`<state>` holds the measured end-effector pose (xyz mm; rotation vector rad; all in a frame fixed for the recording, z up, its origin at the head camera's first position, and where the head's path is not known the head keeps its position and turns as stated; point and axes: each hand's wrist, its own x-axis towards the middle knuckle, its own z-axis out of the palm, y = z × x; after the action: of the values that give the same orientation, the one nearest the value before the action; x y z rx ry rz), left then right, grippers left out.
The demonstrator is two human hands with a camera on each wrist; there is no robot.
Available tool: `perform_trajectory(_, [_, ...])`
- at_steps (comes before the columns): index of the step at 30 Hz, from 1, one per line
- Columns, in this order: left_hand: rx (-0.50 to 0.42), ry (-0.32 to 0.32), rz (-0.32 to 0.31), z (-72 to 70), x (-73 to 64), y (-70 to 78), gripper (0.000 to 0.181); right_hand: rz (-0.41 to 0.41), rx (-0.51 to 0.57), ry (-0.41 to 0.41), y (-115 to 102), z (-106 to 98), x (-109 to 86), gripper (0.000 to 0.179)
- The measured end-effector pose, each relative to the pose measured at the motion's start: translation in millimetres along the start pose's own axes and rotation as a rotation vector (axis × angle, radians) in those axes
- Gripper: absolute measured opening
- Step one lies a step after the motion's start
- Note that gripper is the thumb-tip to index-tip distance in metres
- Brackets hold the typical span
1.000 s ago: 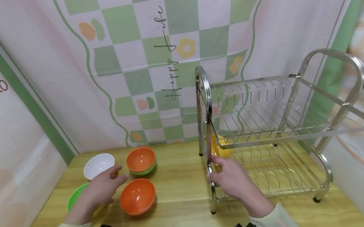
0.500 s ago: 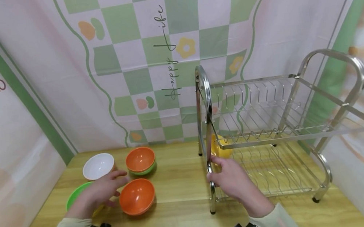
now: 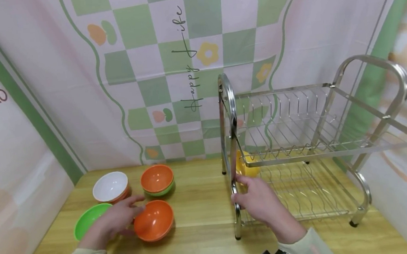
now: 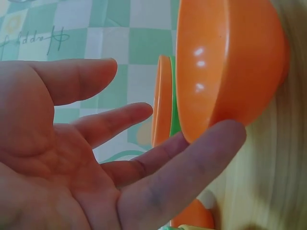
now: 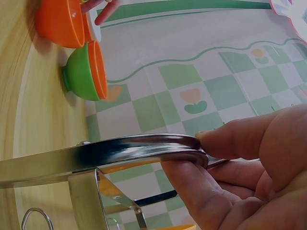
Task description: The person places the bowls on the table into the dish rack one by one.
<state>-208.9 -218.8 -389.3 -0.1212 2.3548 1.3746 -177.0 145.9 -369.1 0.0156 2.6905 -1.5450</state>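
Observation:
My left hand (image 3: 118,218) is beside the near orange bowl (image 3: 155,220) with its fingers loosely extended. In the left wrist view, fingertips overlap the lower rim of that bowl (image 4: 252,57); whether they touch it I cannot tell. The thumb stays apart from the bowl. My right hand (image 3: 261,201) pinches the left upright of a two-tier metal dish rack (image 3: 232,112). The right wrist view has thumb and fingers on either side of its shiny tube (image 5: 139,149). Behind my left hand sit a white bowl (image 3: 109,186), resting on an orange one, and a green bowl (image 3: 88,220).
An orange bowl nested in a green one (image 3: 157,179) stands behind the near orange bowl. A yellow item (image 3: 249,168) lies in the rack's lower tier, partly hidden by the frame. Wooden tabletop (image 3: 200,209) stretches between bowls and rack. A patterned cloth (image 3: 183,141) hangs behind.
My left hand has moved down and slightly right toward the near orange bowl, uncovering more of the white and green bowls. The right hand and the rack have stayed put.

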Motion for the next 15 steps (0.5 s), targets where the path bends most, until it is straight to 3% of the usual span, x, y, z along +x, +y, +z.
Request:
perform_trajectory(9, [0.037,0.064,0.069,12.8,-0.5,-14.2,0.057,0.019,0.006,0.005,1.3,0.3,0.8,0.069])
perform_trajectory(15, [-0.090,0.060,0.097,19.4,-0.8,-24.8,0.069,0.013,0.004,0.002,0.7,0.4,0.3,0.069])
